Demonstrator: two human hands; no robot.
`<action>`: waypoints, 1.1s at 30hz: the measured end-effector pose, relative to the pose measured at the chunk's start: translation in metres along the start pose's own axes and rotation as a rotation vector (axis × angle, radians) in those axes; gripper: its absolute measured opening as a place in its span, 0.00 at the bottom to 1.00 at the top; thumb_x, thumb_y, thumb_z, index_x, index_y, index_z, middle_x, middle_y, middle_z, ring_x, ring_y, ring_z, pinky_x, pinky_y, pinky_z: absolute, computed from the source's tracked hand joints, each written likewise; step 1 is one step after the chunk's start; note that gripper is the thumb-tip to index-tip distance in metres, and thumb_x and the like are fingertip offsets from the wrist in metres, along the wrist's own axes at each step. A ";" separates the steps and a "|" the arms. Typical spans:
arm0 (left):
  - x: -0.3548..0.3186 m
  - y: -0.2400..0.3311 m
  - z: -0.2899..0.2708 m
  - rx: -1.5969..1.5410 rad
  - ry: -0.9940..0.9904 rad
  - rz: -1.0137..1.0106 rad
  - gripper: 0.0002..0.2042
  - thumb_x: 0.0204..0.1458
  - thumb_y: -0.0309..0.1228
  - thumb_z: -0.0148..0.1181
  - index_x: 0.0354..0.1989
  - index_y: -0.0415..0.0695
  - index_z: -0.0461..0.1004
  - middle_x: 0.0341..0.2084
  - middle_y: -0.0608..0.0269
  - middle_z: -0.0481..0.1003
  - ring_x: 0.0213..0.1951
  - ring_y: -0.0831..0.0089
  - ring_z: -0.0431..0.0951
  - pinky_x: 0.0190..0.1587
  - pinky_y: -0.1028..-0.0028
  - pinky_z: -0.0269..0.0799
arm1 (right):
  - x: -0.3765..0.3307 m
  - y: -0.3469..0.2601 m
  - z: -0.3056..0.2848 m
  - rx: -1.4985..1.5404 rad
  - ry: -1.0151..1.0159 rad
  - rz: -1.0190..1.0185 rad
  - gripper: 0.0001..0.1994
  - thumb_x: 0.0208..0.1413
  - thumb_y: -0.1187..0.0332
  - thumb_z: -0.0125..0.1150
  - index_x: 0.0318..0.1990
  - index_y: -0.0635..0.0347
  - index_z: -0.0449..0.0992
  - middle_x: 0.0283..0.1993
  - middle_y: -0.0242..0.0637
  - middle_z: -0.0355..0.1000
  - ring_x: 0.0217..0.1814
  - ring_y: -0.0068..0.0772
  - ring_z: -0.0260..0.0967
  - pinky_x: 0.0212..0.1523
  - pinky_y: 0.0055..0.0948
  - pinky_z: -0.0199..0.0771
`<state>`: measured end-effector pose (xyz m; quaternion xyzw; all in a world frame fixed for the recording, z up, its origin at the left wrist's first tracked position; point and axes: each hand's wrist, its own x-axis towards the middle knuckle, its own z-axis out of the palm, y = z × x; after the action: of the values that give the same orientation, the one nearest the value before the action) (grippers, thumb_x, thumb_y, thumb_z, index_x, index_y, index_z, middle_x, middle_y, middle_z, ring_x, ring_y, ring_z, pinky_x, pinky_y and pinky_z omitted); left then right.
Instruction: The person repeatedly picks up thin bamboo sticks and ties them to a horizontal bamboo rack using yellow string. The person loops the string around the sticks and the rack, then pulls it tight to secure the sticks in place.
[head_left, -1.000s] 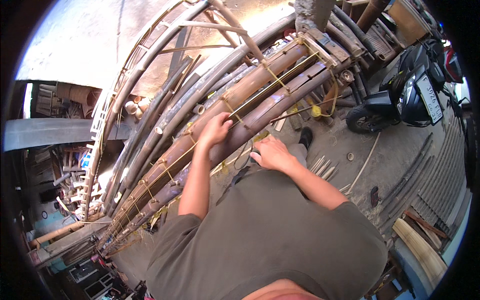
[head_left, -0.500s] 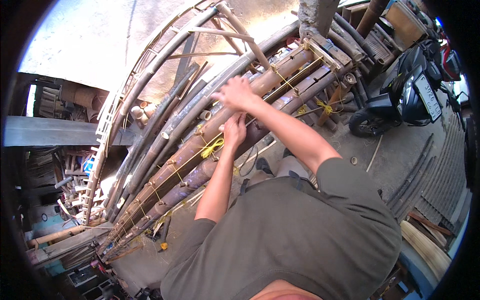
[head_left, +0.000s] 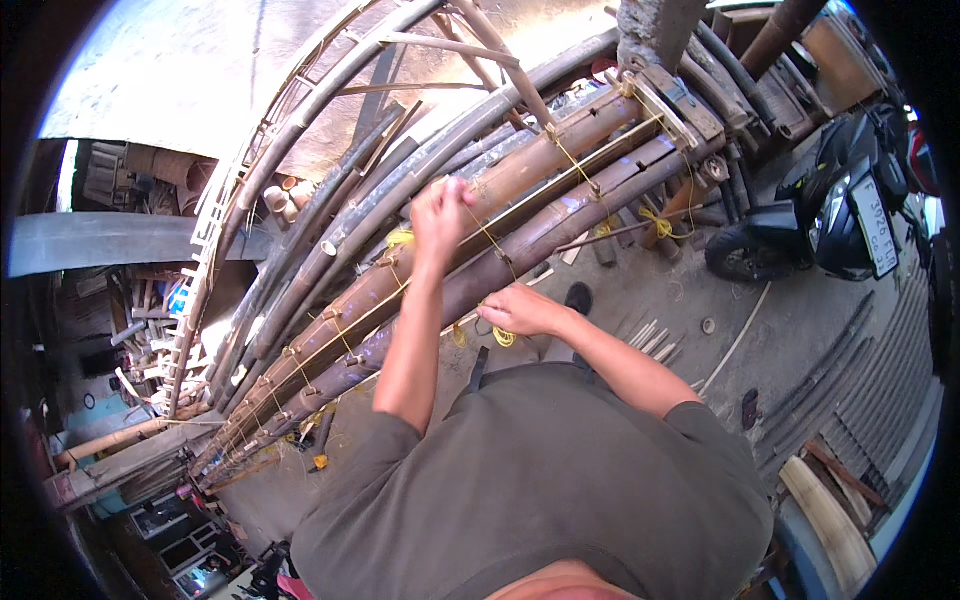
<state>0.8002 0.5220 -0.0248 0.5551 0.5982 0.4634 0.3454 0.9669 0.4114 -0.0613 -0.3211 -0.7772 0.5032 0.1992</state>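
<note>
Yellow cord (head_left: 503,338) hangs at the near side of paired bamboo poles (head_left: 540,236), clamped in right hand's (head_left: 522,310) grip, now drawn back; left hand (head_left: 440,215) sits at their far side, grip can't tell, so hands are spread. Concrete floor (head_left: 690,290) below, motorbike (head_left: 845,220) right.

Bamboo poles (head_left: 530,240), two: brown, thick, parallel, lying aslant, small pegs along their length. Yellow cord (head_left: 573,162): thin, crossing between poles at intervals. Bunched yellow strands (head_left: 399,238): at farther pole's outer edge. Yellow loops (head_left: 503,337): beside nearer pole's near edge.
</note>
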 end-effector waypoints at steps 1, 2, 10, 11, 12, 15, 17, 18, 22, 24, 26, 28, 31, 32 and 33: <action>0.015 0.027 0.005 -0.098 0.016 -0.100 0.16 0.63 0.35 0.48 0.31 0.40 0.79 0.22 0.65 0.77 0.27 0.77 0.73 0.33 0.75 0.68 | -0.002 0.000 -0.001 0.008 0.005 0.048 0.16 0.57 0.61 0.52 0.23 0.64 0.72 0.25 0.54 0.70 0.29 0.57 0.69 0.33 0.49 0.68; 0.035 0.026 0.000 -0.020 0.057 -0.085 0.13 0.63 0.34 0.49 0.40 0.39 0.79 0.23 0.65 0.76 0.28 0.80 0.73 0.34 0.77 0.69 | -0.005 0.002 -0.006 -0.070 0.022 0.018 0.15 0.55 0.62 0.53 0.23 0.65 0.72 0.25 0.54 0.70 0.29 0.57 0.69 0.32 0.49 0.68; 0.082 -0.091 -0.026 0.720 -0.182 0.055 0.15 0.57 0.37 0.49 0.39 0.40 0.78 0.35 0.39 0.76 0.42 0.45 0.77 0.47 0.55 0.71 | -0.009 -0.047 0.032 -0.361 0.038 -0.060 0.14 0.45 0.67 0.61 0.41 0.55 0.72 0.42 0.41 0.71 0.48 0.49 0.67 0.53 0.42 0.65; 0.079 -0.104 -0.048 0.664 -0.211 -0.008 0.15 0.57 0.37 0.48 0.41 0.38 0.76 0.37 0.38 0.76 0.43 0.45 0.76 0.47 0.53 0.71 | -0.003 -0.058 0.048 -0.292 0.039 -0.089 0.15 0.45 0.68 0.62 0.43 0.56 0.71 0.43 0.41 0.70 0.49 0.48 0.66 0.52 0.42 0.65; 0.067 -0.097 -0.063 0.681 -0.154 0.078 0.16 0.58 0.37 0.48 0.43 0.38 0.76 0.36 0.39 0.76 0.42 0.46 0.77 0.46 0.55 0.71 | -0.001 -0.064 0.063 -0.220 0.061 -0.088 0.17 0.46 0.68 0.62 0.45 0.56 0.71 0.44 0.42 0.69 0.50 0.48 0.65 0.52 0.41 0.66; 0.004 -0.046 -0.117 0.731 -0.104 0.128 0.17 0.58 0.39 0.50 0.44 0.37 0.75 0.33 0.43 0.78 0.40 0.49 0.78 0.45 0.58 0.71 | 0.006 -0.053 0.121 0.685 0.011 0.325 0.13 0.53 0.62 0.60 0.46 0.51 0.72 0.44 0.35 0.71 0.47 0.36 0.68 0.49 0.40 0.69; -0.050 -0.045 -0.165 0.760 -0.244 -0.055 0.16 0.58 0.39 0.50 0.40 0.37 0.75 0.35 0.42 0.77 0.42 0.47 0.77 0.47 0.57 0.71 | 0.019 -0.064 0.143 1.594 0.227 0.577 0.11 0.58 0.59 0.55 0.44 0.51 0.73 0.41 0.28 0.72 0.44 0.26 0.69 0.47 0.36 0.70; -0.068 -0.068 -0.184 0.750 -0.341 -0.100 0.17 0.57 0.40 0.50 0.39 0.37 0.75 0.37 0.40 0.77 0.44 0.45 0.76 0.49 0.55 0.70 | 0.027 -0.053 0.154 1.802 0.428 0.381 0.10 0.59 0.59 0.54 0.41 0.54 0.73 0.35 0.27 0.72 0.42 0.25 0.69 0.44 0.32 0.69; -0.128 -0.065 -0.158 0.693 -0.281 -0.021 0.13 0.54 0.34 0.57 0.44 0.40 0.71 0.41 0.49 0.76 0.44 0.57 0.76 0.49 0.63 0.70 | 0.095 -0.113 0.159 1.288 0.997 0.044 0.13 0.59 0.62 0.48 0.25 0.55 0.70 0.24 0.32 0.68 0.28 0.28 0.68 0.36 0.32 0.70; -0.128 -0.110 -0.158 0.464 -0.130 0.069 0.12 0.53 0.36 0.58 0.41 0.44 0.70 0.40 0.55 0.73 0.46 0.60 0.73 0.50 0.62 0.68 | 0.133 -0.167 0.165 0.259 0.747 -0.087 0.18 0.61 0.60 0.44 0.25 0.60 0.73 0.24 0.37 0.71 0.29 0.33 0.71 0.36 0.37 0.71; -0.124 -0.120 -0.157 0.450 -0.132 0.061 0.12 0.54 0.38 0.55 0.43 0.47 0.71 0.40 0.54 0.73 0.47 0.57 0.72 0.49 0.59 0.67 | 0.165 -0.165 0.130 -0.142 0.167 -0.176 0.20 0.62 0.56 0.44 0.30 0.63 0.76 0.27 0.44 0.75 0.34 0.39 0.75 0.39 0.42 0.71; -0.121 -0.093 -0.170 0.671 -0.247 -0.067 0.15 0.59 0.40 0.48 0.48 0.48 0.73 0.41 0.47 0.76 0.46 0.48 0.75 0.48 0.56 0.69 | 0.191 -0.156 0.095 -0.707 0.222 0.028 0.23 0.62 0.52 0.46 0.33 0.63 0.78 0.32 0.51 0.76 0.38 0.44 0.76 0.41 0.44 0.72; -0.123 -0.066 -0.162 0.545 -0.220 0.005 0.15 0.60 0.45 0.46 0.46 0.55 0.77 0.39 0.51 0.78 0.44 0.47 0.77 0.47 0.56 0.70 | 0.210 -0.063 0.063 -0.657 0.238 0.171 0.26 0.62 0.46 0.44 0.45 0.60 0.80 0.36 0.48 0.77 0.41 0.50 0.74 0.48 0.40 0.71; -0.128 -0.065 -0.163 0.562 -0.226 -0.014 0.15 0.60 0.45 0.47 0.45 0.54 0.77 0.39 0.51 0.78 0.43 0.47 0.77 0.46 0.56 0.70 | 0.217 -0.053 0.051 -0.259 -0.013 0.164 0.26 0.62 0.46 0.46 0.46 0.60 0.79 0.33 0.46 0.77 0.38 0.46 0.75 0.46 0.36 0.73; -0.128 -0.065 -0.167 0.576 -0.195 -0.039 0.15 0.60 0.45 0.47 0.45 0.54 0.77 0.38 0.51 0.78 0.43 0.47 0.77 0.46 0.56 0.70 | 0.214 -0.077 0.057 0.325 0.027 0.113 0.25 0.63 0.47 0.48 0.32 0.62 0.78 0.32 0.37 0.76 0.36 0.28 0.70 0.39 0.30 0.70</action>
<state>0.6418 0.3704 -0.0433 0.6604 0.6795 0.2126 0.2386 0.7555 0.5016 -0.0177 -0.3346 -0.6636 0.6282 0.2305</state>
